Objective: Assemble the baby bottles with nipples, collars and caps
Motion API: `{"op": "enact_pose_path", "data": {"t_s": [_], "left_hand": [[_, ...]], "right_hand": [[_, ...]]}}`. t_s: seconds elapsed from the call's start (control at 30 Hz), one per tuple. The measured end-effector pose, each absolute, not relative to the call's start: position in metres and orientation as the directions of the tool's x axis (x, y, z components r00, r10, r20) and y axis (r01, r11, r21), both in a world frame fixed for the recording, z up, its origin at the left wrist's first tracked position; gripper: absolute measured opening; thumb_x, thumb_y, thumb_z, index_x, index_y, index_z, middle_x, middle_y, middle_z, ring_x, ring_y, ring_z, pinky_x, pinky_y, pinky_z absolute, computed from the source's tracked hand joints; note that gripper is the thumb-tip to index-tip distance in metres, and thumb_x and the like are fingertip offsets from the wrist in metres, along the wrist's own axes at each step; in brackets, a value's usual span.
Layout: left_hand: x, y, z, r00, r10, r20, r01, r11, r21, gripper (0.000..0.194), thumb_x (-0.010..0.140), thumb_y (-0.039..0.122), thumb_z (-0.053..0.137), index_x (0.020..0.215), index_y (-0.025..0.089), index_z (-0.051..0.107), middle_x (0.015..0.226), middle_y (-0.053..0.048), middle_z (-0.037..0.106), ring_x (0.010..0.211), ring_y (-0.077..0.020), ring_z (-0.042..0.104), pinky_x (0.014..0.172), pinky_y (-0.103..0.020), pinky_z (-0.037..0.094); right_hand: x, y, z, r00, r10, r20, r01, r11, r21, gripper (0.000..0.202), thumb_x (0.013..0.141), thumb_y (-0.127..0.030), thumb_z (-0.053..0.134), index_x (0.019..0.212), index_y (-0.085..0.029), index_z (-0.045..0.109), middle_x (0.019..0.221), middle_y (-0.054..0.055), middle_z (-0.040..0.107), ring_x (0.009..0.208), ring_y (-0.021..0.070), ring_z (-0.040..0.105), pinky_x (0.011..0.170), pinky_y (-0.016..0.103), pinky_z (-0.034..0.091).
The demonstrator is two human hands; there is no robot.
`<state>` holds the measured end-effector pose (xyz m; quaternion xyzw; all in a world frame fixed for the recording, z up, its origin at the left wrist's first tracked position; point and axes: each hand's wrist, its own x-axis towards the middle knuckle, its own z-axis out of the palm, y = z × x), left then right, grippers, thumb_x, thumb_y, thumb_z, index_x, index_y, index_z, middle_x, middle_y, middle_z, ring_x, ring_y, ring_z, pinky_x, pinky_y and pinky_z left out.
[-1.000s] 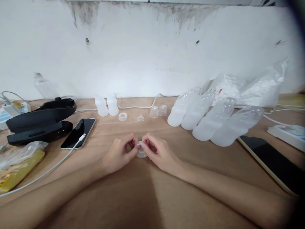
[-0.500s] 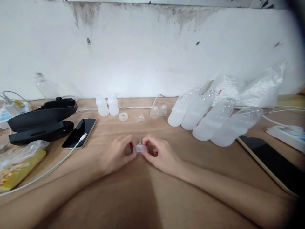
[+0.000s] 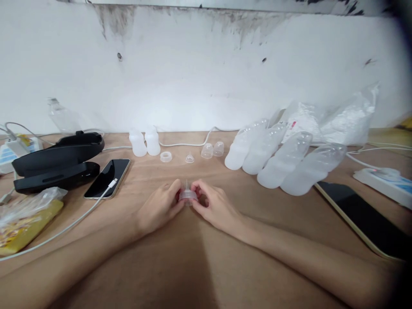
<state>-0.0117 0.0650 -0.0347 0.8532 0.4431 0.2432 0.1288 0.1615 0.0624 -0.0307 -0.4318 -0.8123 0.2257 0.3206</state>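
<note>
Between my two hands is a translucent baby bottle collar ring (image 3: 188,195), with a clear nipple (image 3: 187,184) poking up through it. My left hand (image 3: 162,204) pinches the ring's left side between thumb and fingers. On the opposite side, my right hand (image 3: 216,201) grips it the same way. Behind them on the table lie another collar ring (image 3: 166,157), a loose nipple (image 3: 189,158) and two clear dome caps (image 3: 207,150). Two open white bottle bodies (image 3: 139,143) stand to the left of these.
Several capped baby bottles (image 3: 272,167) stand in a slanting row at right, with plastic bags (image 3: 347,118) behind. Phones lie at left (image 3: 107,178) and right (image 3: 360,214). A black device (image 3: 58,163), a snack bag (image 3: 30,223), a white cable (image 3: 69,231) and power strips (image 3: 384,182) occupy the sides.
The ring with its nipple is slightly higher in view, still held by both hands. The nipple stands out a little more above the ring. The whole view has shifted slightly.
</note>
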Motion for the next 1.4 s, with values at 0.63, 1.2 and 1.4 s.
{"op": "enact_pose_path", "data": {"t_s": [0.63, 1.2, 1.4], "left_hand": [[-0.001, 0.059, -0.022, 0.453, 0.866, 0.211, 0.543, -0.456, 0.705, 0.016, 0.087, 0.028, 0.038, 0.074, 0.019, 0.044, 0.054, 0.007, 0.045, 0.049, -0.0085, 0.043, 0.047, -0.018, 0.031], [-0.008, 0.059, -0.026, 0.542, 0.805, 0.241, 0.564, -0.561, 0.607, 0.014, 0.076, 0.013, 0.047, 0.079, 0.022, 0.038, 0.057, 0.009, 0.042, 0.047, -0.0073, 0.041, 0.046, -0.018, 0.028], [-0.010, 0.059, -0.026, 0.525, 0.816, 0.242, 0.592, -0.554, 0.585, 0.008, 0.085, 0.028, 0.041, 0.088, 0.021, 0.037, 0.060, 0.007, 0.048, 0.048, -0.0097, 0.046, 0.046, -0.019, 0.031]], "right_hand": [[0.164, 0.062, -0.029, -0.478, 0.796, 0.371, 0.460, 0.587, -0.666, 0.010, 0.085, -0.021, 0.037, 0.077, -0.020, 0.043, 0.059, -0.005, 0.042, 0.050, 0.0078, 0.038, 0.049, 0.020, 0.031], [0.164, 0.057, -0.029, -0.497, 0.795, 0.348, 0.464, 0.583, -0.667, 0.019, 0.071, -0.009, 0.046, 0.081, -0.022, 0.036, 0.062, -0.007, 0.043, 0.048, 0.0065, 0.039, 0.049, 0.019, 0.033], [0.164, 0.061, -0.030, -0.432, 0.846, 0.312, 0.454, 0.503, -0.735, 0.011, 0.078, -0.018, 0.047, 0.082, -0.021, 0.038, 0.065, -0.005, 0.046, 0.054, 0.0082, 0.043, 0.052, 0.021, 0.036]]}}
